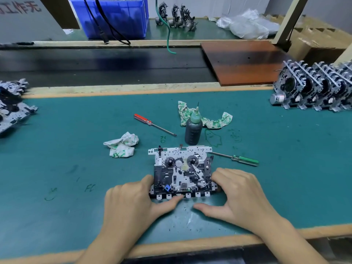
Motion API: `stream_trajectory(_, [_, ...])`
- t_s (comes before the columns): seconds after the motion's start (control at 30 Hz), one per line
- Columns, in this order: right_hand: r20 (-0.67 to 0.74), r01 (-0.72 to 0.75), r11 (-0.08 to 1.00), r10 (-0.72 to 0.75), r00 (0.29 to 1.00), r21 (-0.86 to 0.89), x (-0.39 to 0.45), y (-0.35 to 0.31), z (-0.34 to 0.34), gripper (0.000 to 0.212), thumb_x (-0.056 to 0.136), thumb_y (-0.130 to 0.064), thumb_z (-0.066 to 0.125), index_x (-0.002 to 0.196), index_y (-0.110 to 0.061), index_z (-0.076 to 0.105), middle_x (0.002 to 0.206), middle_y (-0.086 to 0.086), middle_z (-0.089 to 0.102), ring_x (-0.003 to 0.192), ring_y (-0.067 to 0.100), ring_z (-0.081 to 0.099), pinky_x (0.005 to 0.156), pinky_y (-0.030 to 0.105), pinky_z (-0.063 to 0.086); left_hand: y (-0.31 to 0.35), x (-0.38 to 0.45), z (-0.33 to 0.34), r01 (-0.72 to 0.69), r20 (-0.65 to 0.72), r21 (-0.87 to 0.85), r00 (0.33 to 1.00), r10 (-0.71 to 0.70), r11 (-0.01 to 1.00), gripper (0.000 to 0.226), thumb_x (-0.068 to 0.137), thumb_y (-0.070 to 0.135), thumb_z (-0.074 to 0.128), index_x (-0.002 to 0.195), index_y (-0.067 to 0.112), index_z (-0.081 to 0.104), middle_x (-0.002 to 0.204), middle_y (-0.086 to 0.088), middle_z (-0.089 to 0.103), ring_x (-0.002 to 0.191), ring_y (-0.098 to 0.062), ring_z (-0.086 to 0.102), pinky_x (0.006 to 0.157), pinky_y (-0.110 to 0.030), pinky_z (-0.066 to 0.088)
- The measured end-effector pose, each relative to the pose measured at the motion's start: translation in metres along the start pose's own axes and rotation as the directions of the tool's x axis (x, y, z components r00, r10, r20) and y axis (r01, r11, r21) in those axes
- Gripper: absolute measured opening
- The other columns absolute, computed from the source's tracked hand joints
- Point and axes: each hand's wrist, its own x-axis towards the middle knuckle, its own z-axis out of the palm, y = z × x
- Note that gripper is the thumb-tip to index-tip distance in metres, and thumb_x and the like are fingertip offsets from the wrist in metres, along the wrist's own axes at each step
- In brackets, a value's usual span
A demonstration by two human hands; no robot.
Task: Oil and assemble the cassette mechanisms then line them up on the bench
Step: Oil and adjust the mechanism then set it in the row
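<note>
A cassette mechanism (181, 168) lies flat on the green bench mat (57, 149), its row of white keys facing me. My left hand (131, 202) holds its left side, fingers curled at the edge and thumb against the front keys. My right hand (240, 195) holds its right side, fingers curled over the near right corner, thumb stretched on the mat just in front. A dark oil bottle (193, 130) with a green needle cap stands upright just behind the mechanism. Several finished mechanisms (314, 88) stand in a row at the far right.
A red screwdriver (150, 122) lies behind left, a green screwdriver (240, 160) right of the mechanism. Two rags (122, 143) (209, 121) flank the bottle. More mechanisms (11, 107) are piled at the left edge. Beyond lie a dark belt (95, 65), a brown board (242, 61) and a blue bin (114, 18).
</note>
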Motion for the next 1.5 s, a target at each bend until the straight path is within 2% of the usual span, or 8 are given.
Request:
stream_trajectory(0.17, [-0.015,-0.027,0.999,0.026,1.0,-0.029,0.003,-0.001,0.0,0.053,0.077,-0.061,0.051,0.058,-0.011,0.048,0.052,-0.004,0.04,0.044,0.014,0.037,0.041,0.02,0.025,-0.009,0.005,0.0,-0.07,0.085,-0.019,0.994,0.072,0.997,0.067,0.054,0.086,0.042,0.052,0.02,0.039,0.031,-0.002,0.039,0.029,-0.023,0.047,0.033,-0.026,0.033])
stream_trajectory(0.33, [-0.024,-0.083,0.995,0.081,0.996,-0.058,0.006,-0.002,0.001,0.058,0.073,-0.066,0.05,0.054,-0.011,0.046,0.049,-0.004,0.039,0.043,0.014,0.034,0.039,0.022,0.027,-0.009,0.001,0.0,-0.166,0.067,-0.083,0.983,0.172,0.983,0.061,0.058,0.079,0.052,0.061,0.024,0.026,0.033,0.002,0.037,0.028,-0.017,0.042,0.031,-0.023,0.031])
stream_trajectory(0.53, [0.009,0.029,1.0,-0.029,1.0,-0.009,0.003,0.005,0.001,0.051,0.079,-0.057,0.054,0.058,-0.011,0.048,0.056,-0.003,0.04,0.053,0.014,0.035,0.042,0.029,0.033,-0.005,-0.001,0.003,-0.111,0.007,-0.057,0.994,0.112,0.992,0.059,0.059,0.077,0.051,0.06,0.023,0.027,0.034,0.003,0.035,0.028,-0.019,0.04,0.034,-0.021,0.025])
stream_trajectory(0.77, [0.014,-0.019,0.996,0.018,1.0,0.088,-0.003,0.002,0.001,0.054,0.073,-0.061,0.06,0.06,-0.009,0.051,0.057,-0.003,0.041,0.056,0.012,0.033,0.051,0.024,0.025,-0.004,-0.001,0.009,-0.037,-0.044,-0.004,0.998,0.037,0.999,0.064,0.062,0.074,0.051,0.044,0.014,0.038,0.03,0.001,0.03,0.025,-0.021,0.035,0.035,-0.02,0.022])
stream_trajectory(0.97, [0.006,-0.081,0.996,0.081,0.997,0.04,-0.003,-0.001,0.0,0.047,0.075,-0.057,0.055,0.058,-0.015,0.045,0.055,-0.009,0.031,0.052,0.009,0.028,0.047,0.024,0.025,-0.016,0.002,0.004,-0.22,0.032,-0.074,0.974,0.223,0.973,0.062,0.063,0.074,0.053,0.051,0.014,0.044,0.033,0.005,0.036,0.028,-0.017,0.039,0.03,-0.022,0.034])
stream_trajectory(1.07, [0.031,-0.086,0.993,0.084,0.996,0.08,-0.003,-0.001,0.0,0.045,0.073,-0.057,0.057,0.059,-0.017,0.04,0.058,-0.011,0.026,0.051,0.01,0.027,0.049,0.023,0.021,-0.018,-0.002,0.004,-0.245,-0.016,-0.068,0.97,0.245,0.967,0.058,0.072,0.065,0.055,0.05,0.012,0.05,0.034,0.004,0.036,0.028,-0.017,0.038,0.029,-0.021,0.033])
stream_trajectory(1.2, [0.087,-0.055,0.99,0.043,0.995,0.132,-0.004,0.0,-0.003,0.051,0.067,-0.062,0.062,0.062,-0.019,0.035,0.059,-0.011,0.027,0.053,0.01,0.027,0.054,0.021,0.017,-0.018,-0.003,0.006,-0.241,-0.087,-0.018,0.967,0.239,0.97,0.067,0.089,0.065,0.036,0.048,0.013,0.046,0.032,0.0,0.032,0.027,-0.018,0.035,0.031,-0.02,0.027])
stream_trajectory(1.5, [0.045,-0.058,0.99,0.053,0.998,0.128,-0.004,0.003,-0.001,0.051,0.075,-0.055,0.057,0.054,-0.011,0.044,0.049,-0.002,0.039,0.045,0.015,0.036,0.047,0.026,0.027,-0.017,-0.003,0.0,-0.238,0.051,-0.081,0.969,0.242,0.968,0.065,0.06,0.079,0.054,0.053,0.016,0.039,0.034,0.006,0.035,0.029,-0.016,0.038,0.03,-0.025,0.034])
